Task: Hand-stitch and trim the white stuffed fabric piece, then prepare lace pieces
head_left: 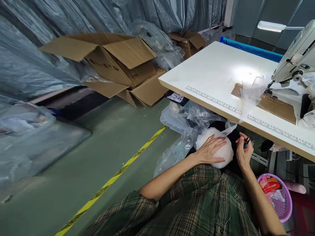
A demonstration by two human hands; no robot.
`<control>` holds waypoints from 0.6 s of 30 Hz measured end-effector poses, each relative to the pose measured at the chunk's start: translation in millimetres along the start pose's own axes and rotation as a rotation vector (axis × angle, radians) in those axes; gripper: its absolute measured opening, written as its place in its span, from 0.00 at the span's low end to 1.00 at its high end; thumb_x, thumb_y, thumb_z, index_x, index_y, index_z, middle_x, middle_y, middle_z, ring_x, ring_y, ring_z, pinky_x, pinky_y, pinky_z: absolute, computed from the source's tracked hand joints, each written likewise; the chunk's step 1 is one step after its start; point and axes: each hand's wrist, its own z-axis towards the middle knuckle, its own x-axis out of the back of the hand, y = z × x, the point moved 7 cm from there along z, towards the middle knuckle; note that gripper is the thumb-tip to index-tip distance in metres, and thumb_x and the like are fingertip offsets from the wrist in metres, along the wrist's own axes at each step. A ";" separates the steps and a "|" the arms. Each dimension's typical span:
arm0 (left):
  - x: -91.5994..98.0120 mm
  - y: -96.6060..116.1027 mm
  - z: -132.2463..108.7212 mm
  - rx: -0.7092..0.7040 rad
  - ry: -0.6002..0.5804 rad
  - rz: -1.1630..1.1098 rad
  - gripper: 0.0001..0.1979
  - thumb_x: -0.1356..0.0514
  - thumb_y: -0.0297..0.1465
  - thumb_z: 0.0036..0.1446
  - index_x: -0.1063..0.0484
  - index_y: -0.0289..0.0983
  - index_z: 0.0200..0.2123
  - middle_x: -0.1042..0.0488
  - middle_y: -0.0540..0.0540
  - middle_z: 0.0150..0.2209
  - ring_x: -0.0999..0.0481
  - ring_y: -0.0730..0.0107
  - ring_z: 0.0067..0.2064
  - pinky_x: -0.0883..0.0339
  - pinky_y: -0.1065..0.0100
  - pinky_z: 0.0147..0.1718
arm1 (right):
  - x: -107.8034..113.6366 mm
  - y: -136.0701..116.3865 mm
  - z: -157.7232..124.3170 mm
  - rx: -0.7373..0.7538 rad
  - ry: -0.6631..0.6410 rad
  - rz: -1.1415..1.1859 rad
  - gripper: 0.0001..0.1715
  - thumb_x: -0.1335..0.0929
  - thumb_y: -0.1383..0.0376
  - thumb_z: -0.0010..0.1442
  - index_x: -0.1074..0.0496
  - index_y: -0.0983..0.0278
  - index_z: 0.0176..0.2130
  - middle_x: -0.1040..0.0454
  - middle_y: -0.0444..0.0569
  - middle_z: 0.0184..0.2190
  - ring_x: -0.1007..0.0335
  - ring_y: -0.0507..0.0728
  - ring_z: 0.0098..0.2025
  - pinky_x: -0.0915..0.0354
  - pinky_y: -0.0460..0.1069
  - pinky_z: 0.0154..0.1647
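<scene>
On my lap rests a rounded, pale pink-white padded piece (227, 151) that looks like a moulded fabric cup. My left hand (211, 150) lies flat over its top, fingers spread. To the right of it, my right hand (244, 152) is closed around small thread snips (246, 142), whose dark tips point up. A sheer white fabric strip (230, 128) runs near the top of the padded piece, just below the table edge. Its link to the padded piece I cannot make out.
A white sewing table (211, 75) with printed rulers carries a sewing machine (292, 59), sheer fabric (253, 90) and brown card (278, 106). A purple basket (286, 209) stands at right. Clear plastic (176, 150) hangs left of my lap; open cardboard boxes (118, 65) lie behind.
</scene>
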 end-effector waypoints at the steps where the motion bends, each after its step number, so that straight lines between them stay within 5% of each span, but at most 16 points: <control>1: 9.4 0.0 1.8 0.006 0.076 0.000 0.29 0.40 0.49 0.60 0.30 0.35 0.55 0.25 0.33 0.55 0.25 0.49 0.55 0.35 0.46 0.58 | 1.1 -7.0 6.1 0.039 0.016 -0.015 0.28 0.37 0.45 0.63 0.25 0.66 0.43 0.30 0.44 0.23 0.34 0.54 0.26 0.36 0.50 0.32; 4: 42.2 -9.0 9.3 0.136 0.326 0.024 0.16 0.44 0.46 0.63 0.27 0.40 0.36 0.22 0.45 0.36 0.22 0.61 0.38 0.29 0.55 0.42 | 5.9 -21.8 17.5 0.134 0.033 -0.084 0.26 0.38 0.46 0.64 0.25 0.64 0.41 0.31 0.43 0.22 0.34 0.54 0.25 0.36 0.50 0.31; 9: 75.3 -17.4 25.9 0.237 0.467 0.003 0.15 0.47 0.40 0.67 0.32 0.38 0.31 0.25 0.45 0.32 0.25 0.66 0.37 0.33 0.60 0.40 | 25.2 -17.8 2.8 0.138 -0.049 -0.180 0.23 0.37 0.48 0.63 0.24 0.63 0.38 0.31 0.43 0.21 0.36 0.53 0.23 0.36 0.50 0.29; 13: 67.6 5.5 28.9 0.024 0.307 -0.030 0.15 0.46 0.41 0.66 0.27 0.38 0.33 0.23 0.47 0.31 0.24 0.67 0.35 0.33 0.61 0.39 | 36.7 7.5 -37.2 -0.063 -0.309 -0.237 0.27 0.36 0.45 0.60 0.23 0.64 0.34 0.31 0.43 0.21 0.38 0.52 0.22 0.39 0.48 0.26; 18: 22.9 27.3 22.0 -0.198 0.002 -0.048 0.18 0.44 0.41 0.66 0.25 0.37 0.51 0.24 0.38 0.55 0.24 0.57 0.53 0.37 0.51 0.55 | 37.2 39.2 -81.9 -0.230 -0.580 -0.440 0.33 0.29 0.41 0.52 0.20 0.65 0.41 0.30 0.43 0.19 0.37 0.53 0.20 0.40 0.48 0.25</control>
